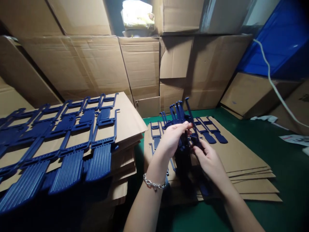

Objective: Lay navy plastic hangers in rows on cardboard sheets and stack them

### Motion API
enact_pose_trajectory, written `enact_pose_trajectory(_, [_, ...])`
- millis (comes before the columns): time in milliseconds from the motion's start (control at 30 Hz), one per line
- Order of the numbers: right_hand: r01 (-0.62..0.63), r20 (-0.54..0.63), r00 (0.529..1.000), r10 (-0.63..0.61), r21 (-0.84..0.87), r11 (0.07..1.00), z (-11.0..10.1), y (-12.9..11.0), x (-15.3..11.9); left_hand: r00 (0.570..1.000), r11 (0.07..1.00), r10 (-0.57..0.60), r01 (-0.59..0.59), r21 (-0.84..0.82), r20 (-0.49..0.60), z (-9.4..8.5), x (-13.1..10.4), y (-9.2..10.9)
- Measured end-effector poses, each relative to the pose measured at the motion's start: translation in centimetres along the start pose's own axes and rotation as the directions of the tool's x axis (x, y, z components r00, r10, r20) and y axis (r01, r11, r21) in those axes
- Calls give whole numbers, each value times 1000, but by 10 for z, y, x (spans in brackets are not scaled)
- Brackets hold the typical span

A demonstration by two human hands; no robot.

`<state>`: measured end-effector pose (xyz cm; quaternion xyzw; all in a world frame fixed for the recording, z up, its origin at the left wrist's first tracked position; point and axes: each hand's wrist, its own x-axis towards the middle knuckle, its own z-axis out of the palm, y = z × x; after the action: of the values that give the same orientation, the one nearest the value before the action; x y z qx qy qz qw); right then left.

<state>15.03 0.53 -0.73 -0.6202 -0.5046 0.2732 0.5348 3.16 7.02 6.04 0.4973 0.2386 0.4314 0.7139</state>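
Observation:
My left hand, with a chain bracelet at its wrist, is closed on a bunch of dark blue plastic frames held upright. My right hand pinches the lower right side of the bunch, at a frame that leans slightly apart from the others. The lower part of the bunch is in deep shadow. Beneath and behind my hands, more blue frames with flat tabs lie on a stack of cardboard sheets.
At left, a taller stack of cardboard sheets bears rows of blue frames with ribbed tabs. Cardboard boxes wall off the back of the green table. A white cable hangs at right, before a blue bin.

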Motion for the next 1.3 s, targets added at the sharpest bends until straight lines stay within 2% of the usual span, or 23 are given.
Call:
enact_pose_trajectory(133, [-66, -152, 986, 74, 57, 996, -24, -2, -3, 999, 999, 30, -31, 29, 15, -3, -1, 5])
enact_pose_trajectory(200, [-93, -238, 965, 113, 92, 991, -46, 5, -3, 999, 999, 45, -45, 17, 1, -5, -1, 8])
enact_pose_trajectory(267, [-185, -293, 933, 208, 104, 977, -72, 22, -5, 999, 999, 41, -41, -13, -28, -7, -2, 10])
enact_pose_trajectory(367, [-354, -286, 884, 369, 104, 929, -106, 55, -12, 995, 998, 37, -42, -46, -94, -12, 0, 14])
enact_pose_trajectory(467, [-434, -227, 871, 435, 60, 899, -123, 82, -25, 984, 995, 64, -75, -60, -167, -17, 3, 15])
enact_pose_trajectory(633, [-479, -205, 869, 450, -121, 870, -123, 93, -34, 970, 992, 89, -107, -69, -225, -24, 6, 16])
enact_pose_trajectory(733, [-458, -205, 889, 410, -341, 821, -118, 90, -29, 966, 991, 72, -97, -89, -250, -27, 6, 18])
enact_pose_trajectory(800, [-405, -223, 914, 338, -526, 748, -115, 87, -25, 967, 989, 55, -87, -119, -250, -27, 5, 18])
enact_pose_trajectory(933, [-294, -186, 954, 236, -747, 597, -108, 86, -20, 978, 983, 25, -62, -174, -208, -23, 5, 18])
enact_pose_trajectory(1067, [-254, -141, 959, 247, -816, 520, -108, 86, -20, 991, 985, 12, -35, -169, -134, -16, 6, 13])
enact_pose_trajectory(1133, [-232, -149, 968, 202, -842, 487, -109, 81, -22, 997, 989, 16, -27, -147, -78, -11, 5, 8])
enact_pose_trajectory(1200, [-192, -179, 981, 74, -844, 500, -106, 67, -24, 1000, 991, 18, -19, -136, -5, -6, 4, 3])
enact_pose_trajectory(1233, [-158, -193, 981, -7, -819, 551, -102, 58, -25, 999, 990, 17, -12, -142, 33, -3, 4, 0])
enact_pose_trajectory(1300, [-67, -204, 974, -94, -665, 744, -87, 35, -24, 995, 986, 6, 11, -166, 103, 1, 3, -5])
